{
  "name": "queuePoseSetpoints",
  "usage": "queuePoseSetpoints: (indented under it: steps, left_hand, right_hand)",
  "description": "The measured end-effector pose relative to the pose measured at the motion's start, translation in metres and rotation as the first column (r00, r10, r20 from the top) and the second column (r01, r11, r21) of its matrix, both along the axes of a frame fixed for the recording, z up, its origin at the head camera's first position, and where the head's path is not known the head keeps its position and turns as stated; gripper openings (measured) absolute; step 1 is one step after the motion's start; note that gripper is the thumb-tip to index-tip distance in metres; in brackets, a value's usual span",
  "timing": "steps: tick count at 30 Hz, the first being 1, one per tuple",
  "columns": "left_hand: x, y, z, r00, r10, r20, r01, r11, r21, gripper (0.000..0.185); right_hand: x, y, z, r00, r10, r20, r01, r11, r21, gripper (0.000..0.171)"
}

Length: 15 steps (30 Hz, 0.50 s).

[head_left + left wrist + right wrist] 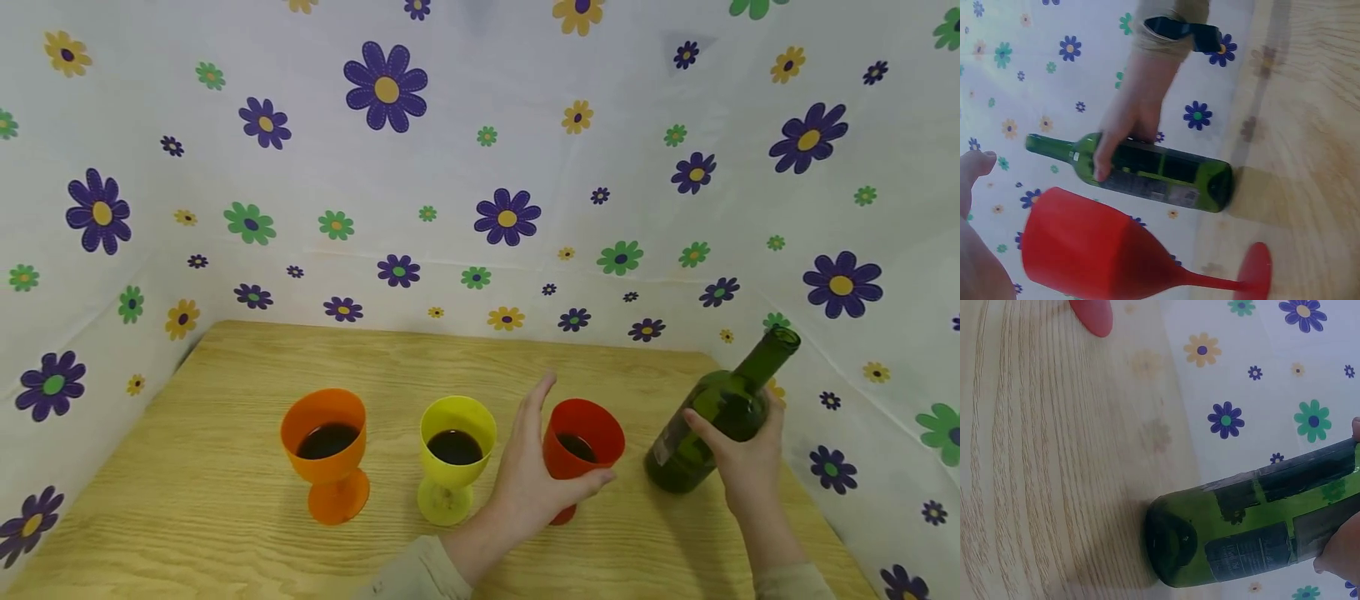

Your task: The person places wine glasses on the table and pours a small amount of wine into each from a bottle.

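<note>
Three goblets with dark liquid stand in a row on the wooden table (225,375): orange (324,442), yellow (456,450) and red (581,446). My left hand (536,462) is spread against the left side of the red goblet (1085,250), fingers straight and thumb along its front; its thumb tip (975,164) shows in the left wrist view. My right hand (750,462) grips a green glass bottle (720,412) round its body. The bottle (1166,172) is uncapped and tilted with its mouth up and to the right, and its base (1172,540) rests on the table just right of the red goblet.
White cloth printed with flowers (450,167) walls the table on the left, back and right. The bottle stands close to the right wall and the table's right edge. Bare wood lies behind the goblets and at the front left.
</note>
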State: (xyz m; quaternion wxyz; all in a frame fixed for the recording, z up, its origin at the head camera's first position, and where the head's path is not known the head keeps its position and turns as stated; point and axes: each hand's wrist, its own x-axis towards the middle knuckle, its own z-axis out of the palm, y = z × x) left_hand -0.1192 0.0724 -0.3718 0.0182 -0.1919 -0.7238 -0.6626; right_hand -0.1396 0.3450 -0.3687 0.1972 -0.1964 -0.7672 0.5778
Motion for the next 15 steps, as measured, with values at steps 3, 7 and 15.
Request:
queuePoseSetpoints:
  steps: [3,7,15]
  left_hand:
    - [0.004,-0.007,0.012,0.999,-0.021,-0.040,0.022,0.999,0.026,0.099]
    - [0.011,-0.021,0.031,0.997,-0.051,-0.066,0.055,0.996,0.066,0.091]
    - [0.016,-0.054,0.060,0.975,-0.047,-0.219,0.064,0.996,0.067,0.081]
  right_hand:
    - [-0.002,0.002,-0.003,1.000,-0.010,-0.005,0.010,1.000,-0.016,0.096]
    - [-0.006,0.004,-0.004,1.000,-0.021,-0.004,0.020,0.999,-0.037,0.096]
    - [-0.008,0.008,-0.006,0.998,-0.037,0.049,0.039,0.998,-0.043,0.098]
